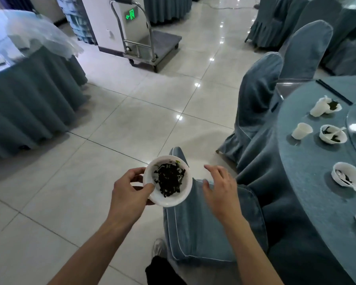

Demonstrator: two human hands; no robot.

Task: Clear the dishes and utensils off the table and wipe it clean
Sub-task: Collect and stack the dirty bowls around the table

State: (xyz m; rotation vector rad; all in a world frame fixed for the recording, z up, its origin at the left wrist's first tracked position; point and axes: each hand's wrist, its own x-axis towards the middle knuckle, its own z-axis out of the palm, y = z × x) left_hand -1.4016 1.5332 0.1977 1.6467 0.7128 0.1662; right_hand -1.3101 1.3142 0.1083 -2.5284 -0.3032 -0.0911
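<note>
Off the table, over the floor at 6 o'clock: left hand (pixel 132 188) pinches white bowl (pixel 168 181) by its rim, thumb inside. Looks thin, light, likely flimsy disposable; dark scraps inside, keep level. Right hand (pixel 220 188) spread, holding nothing, just beside the bowl at 3 o'clock; support underneath.

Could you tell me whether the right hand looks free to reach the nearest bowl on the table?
Probably yes: the right hand is open and holds nothing, and only a chair back lies between it and the bowl.
</note>
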